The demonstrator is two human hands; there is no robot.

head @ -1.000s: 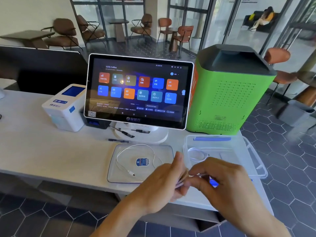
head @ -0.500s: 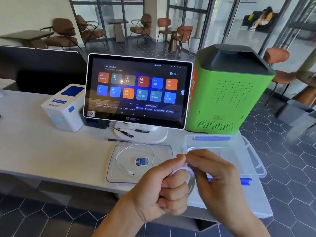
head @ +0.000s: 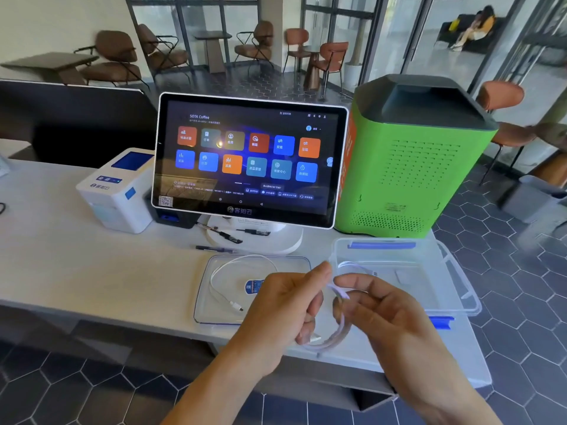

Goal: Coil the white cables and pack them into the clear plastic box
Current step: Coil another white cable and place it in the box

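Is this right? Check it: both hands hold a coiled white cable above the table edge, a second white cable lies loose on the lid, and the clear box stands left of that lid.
One thing is wrong: the clear box stands right of the lid, not left, as the head view shows. The rest holds: the left hand and right hand hold the coiled cable, and the second cable lies loose on the lid.

1. The left hand (head: 285, 305) and right hand (head: 383, 314) together hold a coiled white cable (head: 339, 332) above the front edge of the pale surface (head: 76, 271).
2. A second white cable (head: 227, 280) lies loose on the clear lid (head: 214, 314).
3. The clear plastic box (head: 454, 289) stands open just right of the lid, in front of a green machine (head: 408, 170).
4. A touchscreen terminal (head: 248, 161) stands behind the lid.
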